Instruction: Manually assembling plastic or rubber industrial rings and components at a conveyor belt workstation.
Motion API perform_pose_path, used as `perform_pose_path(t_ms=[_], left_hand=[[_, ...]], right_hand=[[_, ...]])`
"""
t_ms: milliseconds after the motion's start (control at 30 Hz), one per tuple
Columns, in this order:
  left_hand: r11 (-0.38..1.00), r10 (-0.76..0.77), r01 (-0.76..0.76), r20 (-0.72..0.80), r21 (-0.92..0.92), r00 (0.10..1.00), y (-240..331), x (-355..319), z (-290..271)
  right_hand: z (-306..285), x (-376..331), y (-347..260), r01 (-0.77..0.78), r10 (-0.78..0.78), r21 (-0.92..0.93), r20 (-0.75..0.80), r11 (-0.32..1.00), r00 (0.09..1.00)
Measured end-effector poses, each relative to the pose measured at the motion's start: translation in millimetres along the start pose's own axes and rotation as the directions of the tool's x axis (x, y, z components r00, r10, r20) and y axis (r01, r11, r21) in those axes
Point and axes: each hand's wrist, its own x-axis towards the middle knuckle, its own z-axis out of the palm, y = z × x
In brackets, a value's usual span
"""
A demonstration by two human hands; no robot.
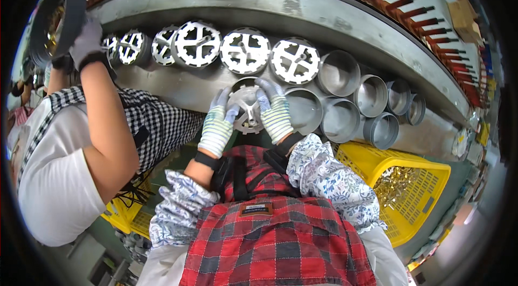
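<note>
At the near edge of the bench, a grey notched metal disc with spokes and a central hub lies between my gloved hands. The rim of a round metal pan shows behind it. My left hand, in a striped knit glove, grips the disc's left side with the thumb inward. From the right, my right hand holds the opposite side, its fingers reaching over the far rim. Just beyond stand round pans topped with bright notched discs. An open round grey pan stands close to my right hand.
More open round pans cluster along the bench's right. Below them sits a yellow basket with small gold-coloured metal pieces. A co-worker at left raises a dark round pan with a gloved hand. Rows of rods line the far side.
</note>
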Motion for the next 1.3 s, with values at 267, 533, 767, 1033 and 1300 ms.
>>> perform_pose_path(t_ms=[267,533,767,1033,1300], left_hand=[[0.959,-0.2,0.151,0.2,0.238,0.959,-4,35,-9],[0.963,-0.229,0.186,0.231,0.193,0.946,-7,32,-5],[0.981,-0.137,0.111,0.164,0.158,0.977,-12,23,11],[0.964,-0.182,0.148,0.141,0.221,0.973,-11,21,15],[0.98,-0.151,0.128,0.151,0.152,0.977,-13,20,14]], right_hand=[[20,14,18,-0.005,-0.02,-0.176,-0.138,0.984,0.99],[21,10,18,-0.032,-0.001,-0.241,-0.137,0.97,0.991],[14,7,21,-0.09,0.058,-0.272,-0.124,0.958,0.991],[20,7,22,-0.082,0.045,-0.292,-0.133,0.953,0.99],[26,9,33,-0.065,0.031,-0.258,-0.133,0.964,0.991]])
